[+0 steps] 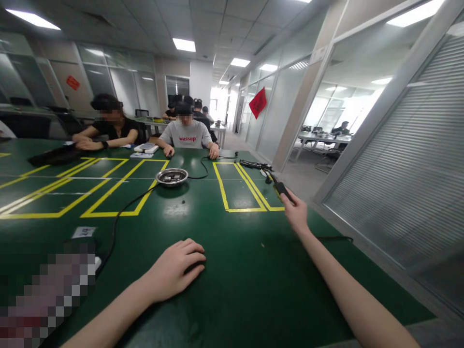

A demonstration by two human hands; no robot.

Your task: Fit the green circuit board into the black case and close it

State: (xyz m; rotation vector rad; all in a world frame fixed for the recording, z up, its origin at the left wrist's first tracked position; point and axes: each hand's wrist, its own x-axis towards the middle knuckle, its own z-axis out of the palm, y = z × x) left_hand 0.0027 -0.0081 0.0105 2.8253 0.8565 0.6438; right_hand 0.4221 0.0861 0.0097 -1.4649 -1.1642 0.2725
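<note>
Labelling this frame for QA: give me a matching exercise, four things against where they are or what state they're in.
Things:
1. left hand
2. right hand
3. metal dish
4. white label

Places or states:
A. on a black cable, between two yellow-taped zones
B. flat on the green table, palm down, holding nothing
C. near table edge, left of the cable
D. fingers on a small black device at the right edge

Pairs: 1-B, 2-D, 3-A, 4-C
</note>
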